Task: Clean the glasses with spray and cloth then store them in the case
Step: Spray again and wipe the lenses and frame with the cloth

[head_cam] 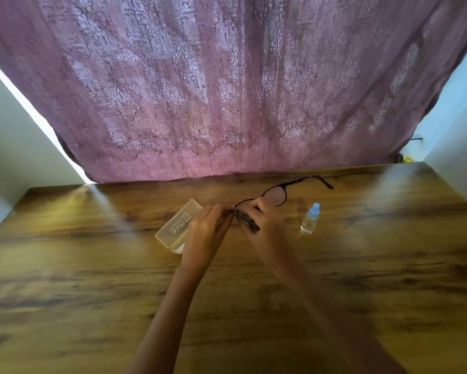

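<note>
I hold the black thin-framed glasses (276,196) in the air above the brown wooden table (92,265), just right of the frame's centre. Their long axis runs from the centre up toward the upper right. One temple is unfolded and points to the upper right, toward the patterned purple curtain (227,90). The other temple is folded in and slants down to the right across my right fingers.

My left grip (208,230) has its fingertips curled and pinching the frame at its lower-left corner. My right grip (264,225) is curled round the frame at the nearer lens, so both hold the glasses. The farther lens shows clear beyond my knuckles.

The translucent rectangular plastic case (178,228) lies flat on the table just left of my left grip, partly hidden behind it, with its long axis from lower left to upper right. I cannot tell what is in it. Something white shows at its lower end.

The small clear spray bottle with a pale blue cap (310,218) stands upright right of my right grip, apart from it, with clear liquid in it.
</note>
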A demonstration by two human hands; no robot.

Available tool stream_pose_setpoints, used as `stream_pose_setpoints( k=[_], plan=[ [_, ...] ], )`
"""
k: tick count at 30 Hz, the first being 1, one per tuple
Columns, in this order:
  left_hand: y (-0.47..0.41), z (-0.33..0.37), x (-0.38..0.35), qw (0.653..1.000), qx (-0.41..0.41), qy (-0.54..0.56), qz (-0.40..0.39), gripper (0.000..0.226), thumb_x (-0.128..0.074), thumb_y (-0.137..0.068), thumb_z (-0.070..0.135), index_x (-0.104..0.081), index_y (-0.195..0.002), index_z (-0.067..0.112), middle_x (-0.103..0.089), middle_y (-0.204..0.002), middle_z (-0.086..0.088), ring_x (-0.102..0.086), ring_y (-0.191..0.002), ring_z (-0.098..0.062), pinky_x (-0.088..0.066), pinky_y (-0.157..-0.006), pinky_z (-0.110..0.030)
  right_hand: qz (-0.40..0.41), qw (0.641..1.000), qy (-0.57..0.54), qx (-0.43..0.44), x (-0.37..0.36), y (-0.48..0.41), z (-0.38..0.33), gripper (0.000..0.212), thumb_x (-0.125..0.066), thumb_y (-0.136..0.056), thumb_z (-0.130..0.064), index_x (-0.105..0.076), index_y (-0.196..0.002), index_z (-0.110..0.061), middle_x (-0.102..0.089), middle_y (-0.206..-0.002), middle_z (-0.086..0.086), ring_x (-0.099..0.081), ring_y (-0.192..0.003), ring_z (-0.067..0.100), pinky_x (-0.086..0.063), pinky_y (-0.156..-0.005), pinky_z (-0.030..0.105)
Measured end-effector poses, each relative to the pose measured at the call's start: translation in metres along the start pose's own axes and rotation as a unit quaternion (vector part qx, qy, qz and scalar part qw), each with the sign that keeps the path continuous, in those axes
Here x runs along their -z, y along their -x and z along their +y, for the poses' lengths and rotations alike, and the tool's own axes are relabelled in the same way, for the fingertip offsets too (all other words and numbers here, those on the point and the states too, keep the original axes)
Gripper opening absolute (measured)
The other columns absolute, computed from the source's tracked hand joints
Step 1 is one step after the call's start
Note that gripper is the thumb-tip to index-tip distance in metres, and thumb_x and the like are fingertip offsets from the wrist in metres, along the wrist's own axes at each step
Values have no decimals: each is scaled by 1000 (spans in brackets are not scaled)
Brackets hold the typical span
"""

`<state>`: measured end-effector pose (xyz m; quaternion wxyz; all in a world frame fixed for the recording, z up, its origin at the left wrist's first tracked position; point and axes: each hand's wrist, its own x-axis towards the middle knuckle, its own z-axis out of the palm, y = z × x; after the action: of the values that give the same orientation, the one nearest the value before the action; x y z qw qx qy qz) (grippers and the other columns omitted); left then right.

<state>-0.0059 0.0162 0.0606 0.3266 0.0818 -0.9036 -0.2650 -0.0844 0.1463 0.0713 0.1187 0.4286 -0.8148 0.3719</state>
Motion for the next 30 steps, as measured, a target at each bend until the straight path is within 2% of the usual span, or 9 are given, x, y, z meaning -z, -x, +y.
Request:
stream_pose_setpoints(
  k=[3, 7, 11, 15, 21, 24, 27, 30],
  plan=[
    [0, -2, -2, 1000, -6, 13, -10, 25, -51, -93, 29, -64, -104, 10, -68, -96, -1, -63, -85, -15, -52, -69, -37, 17, 1000, -10, -8, 5, -9, 3, 26, -74, -77, -6, -69, -102, -1, -57, -89, 6, -56, -79, 16, -44, -69, 21],
    [0, -2, 0, 1000, -1, 3, 14, 22, -54, -92, 27, -65, -103, 10, -67, -93, -1, -63, -84, -14, -52, -67, -39, 28, 999, 24, -21, 11, -9, 5, 34, -76, -73, 2, -67, -106, 3, -56, -92, 9, -57, -80, 19, -53, -69, 27],
    [-1, -1, 1, 1000, 2, 0, 17, 22, -54, -92, 26, -65, -102, 10, -68, -93, -1, -63, -83, -14, -53, -66, -39, 8, 1000, 20, -13, 4, 4, 1, 39, -78, -72, -3, -66, -109, -6, -55, -95, 4, -54, -86, 14, -45, -73, 19],
    [-3, 1, -2, 1000, -1, 11, 0, 28, -50, -92, 31, -64, -104, 10, -68, -93, -3, -63, -82, -16, -53, -67, -40, 15, 1000, -8, -7, 1, -4, 1, 33, -76, -75, -3, -67, -107, -4, -56, -93, 3, -54, -83, 13, -47, -71, 21],
    [-5, 9, 8, 998, 22, 20, 48, 26, -53, -89, 30, -66, -96, 8, -65, -85, -2, -61, -77, -13, -52, -66, -35, 42, 999, 7, -27, 8, -11, 4, 28, -76, -73, -2, -69, -101, 0, -55, -89, 5, -55, -78, 16, -51, -67, 27],
    [-5, 9, 8, 998, 28, 22, 42, 27, -52, -89, 31, -65, -97, 10, -67, -87, 0, -58, -80, -7, -50, -68, -32, 27, 999, -12, -18, 6, -5, -3, 26, -76, -75, -7, -70, -100, -3, -57, -88, 4, -54, -78, 14, -51, -68, 27],
    [-5, 12, 8, 999, 30, 24, 25, 32, -49, -89, 33, -66, -101, 10, -67, -89, -1, -59, -80, -10, -50, -69, -29, 20, 999, -41, -2, 5, -8, -6, 26, -76, -75, -6, -70, -100, -3, -57, -89, 4, -55, -78, 14, -50, -67, 28],
    [-5, 11, 9, 999, 25, 9, 22, 29, -51, -89, 32, -66, -99, 9, -67, -88, -1, -59, -80, -11, -48, -69, -26, 32, 999, -14, -13, 8, -16, -2, 29, -76, -74, -3, -69, -102, 0, -57, -90, 5, -56, -77, 15, -52, -67, 27]
  ],
)
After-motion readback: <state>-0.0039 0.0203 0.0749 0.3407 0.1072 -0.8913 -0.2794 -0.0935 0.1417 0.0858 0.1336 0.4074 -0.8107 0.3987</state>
